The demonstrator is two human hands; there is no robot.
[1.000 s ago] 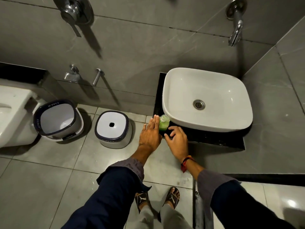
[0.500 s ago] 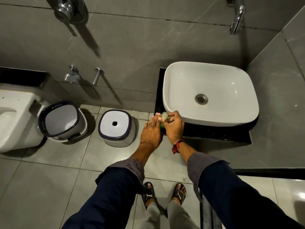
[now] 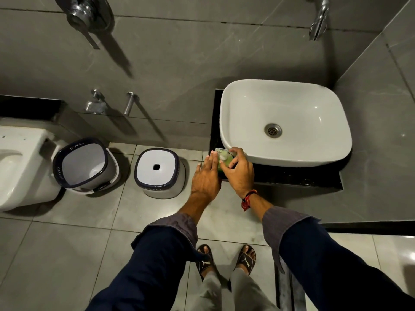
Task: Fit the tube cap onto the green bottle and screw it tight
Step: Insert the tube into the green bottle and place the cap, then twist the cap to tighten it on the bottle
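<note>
Standing at the near-left corner of the white basin (image 3: 285, 122), on the black counter (image 3: 292, 178), the green bottle (image 3: 224, 163) is upright — its long axis vertical, its mouth up toward the camera. The left hand (image 3: 205, 176) lies flat against the bottle's left side, fingers straight and together, bracing rather than wrapped around it. The right hand (image 3: 239, 169) curls over from the right, thumb and fingers pinched on the pale tube cap (image 3: 223, 154), which sits at the bottle's top; its spout points far-left. Whether the cap is seated on the neck cannot be told — the fingers hide the join.
</note>
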